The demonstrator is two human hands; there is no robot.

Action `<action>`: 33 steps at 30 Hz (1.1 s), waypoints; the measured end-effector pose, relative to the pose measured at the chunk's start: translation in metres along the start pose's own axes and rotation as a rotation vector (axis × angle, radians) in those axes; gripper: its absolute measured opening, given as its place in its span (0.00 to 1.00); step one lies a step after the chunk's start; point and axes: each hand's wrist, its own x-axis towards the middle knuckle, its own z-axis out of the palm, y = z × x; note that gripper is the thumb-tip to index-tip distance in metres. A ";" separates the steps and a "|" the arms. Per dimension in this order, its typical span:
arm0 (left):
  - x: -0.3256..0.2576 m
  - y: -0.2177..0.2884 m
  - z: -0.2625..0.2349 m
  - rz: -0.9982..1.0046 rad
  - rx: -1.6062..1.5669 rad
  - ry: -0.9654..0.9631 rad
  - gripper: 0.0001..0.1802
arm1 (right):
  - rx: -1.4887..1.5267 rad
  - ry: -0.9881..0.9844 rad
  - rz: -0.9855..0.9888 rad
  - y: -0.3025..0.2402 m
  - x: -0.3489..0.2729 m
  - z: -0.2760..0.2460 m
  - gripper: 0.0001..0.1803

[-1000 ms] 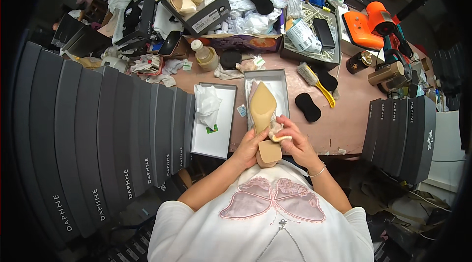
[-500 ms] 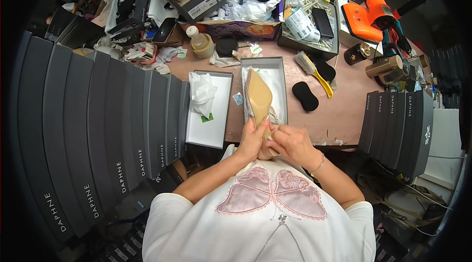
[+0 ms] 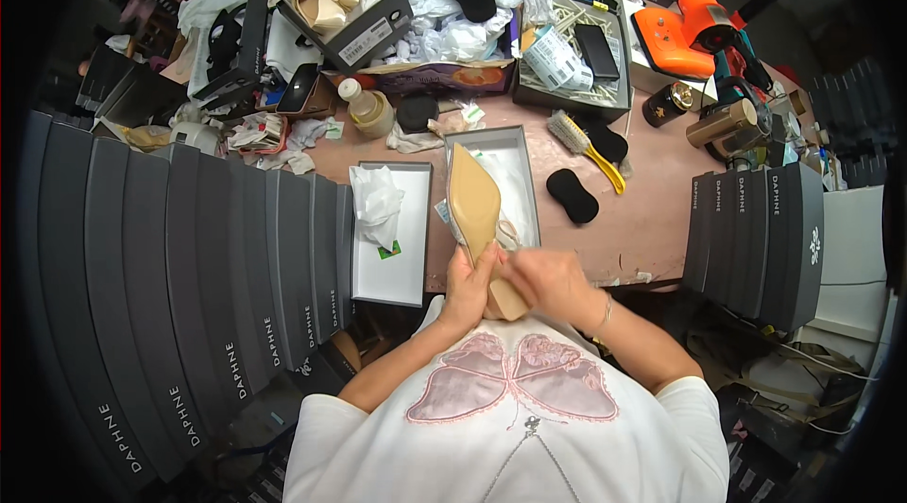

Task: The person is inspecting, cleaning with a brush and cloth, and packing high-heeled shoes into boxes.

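Observation:
My left hand [image 3: 468, 290] is closed round a pointed shoe [image 3: 475, 191], thumb on its sole. The shoe is held with its tan sole up, toe pointing away from me and block heel close to my shirt. Beside the heel, my right hand [image 3: 556, 281] has curled fingers smeared by motion; whether they grip anything is unclear. Beyond the shoe lies an open grey shoebox [image 3: 530, 191] lined with white paper, a light strap showing over its near part. To its left, a white-lined box lid [image 3: 404, 262] holds crumpled tissue paper [image 3: 378, 204].
Tall stacks of dark shoeboxes stand at the left [image 3: 194, 286] and right [image 3: 794, 238]. On the table are a yellow brush [image 3: 590, 153], a black oval pad [image 3: 573, 196], a bottle [image 3: 366, 108] and an orange device [image 3: 675, 35]. A box of beige shoes [image 3: 373, 40] sits far left.
My view has shifted a little, so the table scene sits differently. My right hand has moved off the heel slightly to the right and is now blurred. The shoe stays in my left hand.

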 end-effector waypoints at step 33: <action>0.013 -0.006 -0.024 -0.102 -0.281 0.049 0.13 | -0.024 0.104 -0.015 0.046 0.016 -0.002 0.10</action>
